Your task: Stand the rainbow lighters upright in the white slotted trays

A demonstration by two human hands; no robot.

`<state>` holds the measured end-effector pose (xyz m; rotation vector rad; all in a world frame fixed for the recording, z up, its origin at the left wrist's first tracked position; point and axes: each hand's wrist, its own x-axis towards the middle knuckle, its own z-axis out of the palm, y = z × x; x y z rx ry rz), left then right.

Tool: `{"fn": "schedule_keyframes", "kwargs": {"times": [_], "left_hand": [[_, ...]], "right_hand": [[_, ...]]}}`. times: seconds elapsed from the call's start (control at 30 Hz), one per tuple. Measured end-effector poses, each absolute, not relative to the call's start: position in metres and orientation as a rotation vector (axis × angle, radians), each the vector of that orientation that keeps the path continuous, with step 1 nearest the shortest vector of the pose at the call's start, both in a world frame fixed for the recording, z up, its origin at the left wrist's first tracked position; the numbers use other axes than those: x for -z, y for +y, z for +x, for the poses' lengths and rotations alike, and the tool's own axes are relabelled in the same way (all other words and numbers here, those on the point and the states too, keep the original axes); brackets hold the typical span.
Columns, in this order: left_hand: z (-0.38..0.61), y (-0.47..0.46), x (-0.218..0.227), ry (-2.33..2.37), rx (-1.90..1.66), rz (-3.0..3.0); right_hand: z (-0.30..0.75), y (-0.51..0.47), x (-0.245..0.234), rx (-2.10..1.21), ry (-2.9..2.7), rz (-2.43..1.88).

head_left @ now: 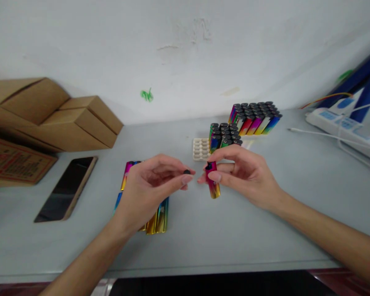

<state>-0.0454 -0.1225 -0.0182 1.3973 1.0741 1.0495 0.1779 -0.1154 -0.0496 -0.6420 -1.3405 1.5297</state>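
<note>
My right hand (pixel 245 174) grips a shiny tube (pixel 214 187) that fades from magenta to gold, its dark open end facing up. Just left of it, my left hand (pixel 154 181) pinches a small black cap-like piece (pixel 187 172) between thumb and fingertips. A gap separates the piece from the tube. Beneath the left hand lie several metallic coloured tubes (pixel 162 216), partly covered by that hand. Behind the right hand, a white tray with oval cells (pixel 200 149) holds several upright tubes with black ends (pixel 223 135).
Another block of black-ended tubes (pixel 255 119) stands farther back by the wall. A phone (pixel 66 189) and cardboard boxes (pixel 80 123) are at the left. A white power strip (pixel 342 125) and a white cable (pixel 320 133) lie at the right.
</note>
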Motion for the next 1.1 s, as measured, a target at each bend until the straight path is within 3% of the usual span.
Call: {"fn": "schedule_keyframes", "kwargs": {"times": [0.6,1.1], "left_hand": [[-0.048,-0.125,0.016,1.121,-1.039,1.286],[-0.03,-0.137,0.013,1.277,-1.255,1.534]], "right_hand": [[0.175,-0.114,0.05,-1.52,-1.326,-0.649],[0.167,-0.115,0.045,-1.517,-1.293,-0.702]]}}
